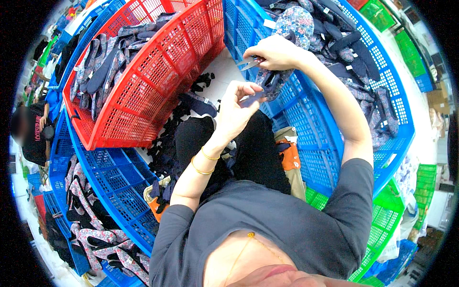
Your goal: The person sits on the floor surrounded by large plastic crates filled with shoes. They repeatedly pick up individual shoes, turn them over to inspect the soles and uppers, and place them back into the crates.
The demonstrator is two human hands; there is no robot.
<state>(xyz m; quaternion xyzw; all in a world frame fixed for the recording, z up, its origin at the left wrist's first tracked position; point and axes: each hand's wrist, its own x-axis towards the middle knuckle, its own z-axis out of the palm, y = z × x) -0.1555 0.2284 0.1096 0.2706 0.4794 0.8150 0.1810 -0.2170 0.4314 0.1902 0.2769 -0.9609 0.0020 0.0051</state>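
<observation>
My right hand is closed around a pair of scissors, whose metal blades point left. Just below the blades, a dark floral fabric slipper hangs over the rim of the blue basket. The fingertips of my left hand pinch its near edge, with the thumb and fingers together. Beyond my right wrist a light floral rounded piece lies against the other slippers. My right hand partly covers where the slipper and scissors meet.
A blue basket full of dark floral slippers stands at my right. To the left are a red basket of similar slippers and a blue basket with pink-grey ones. Dark scraps litter the floor. A person is at far left.
</observation>
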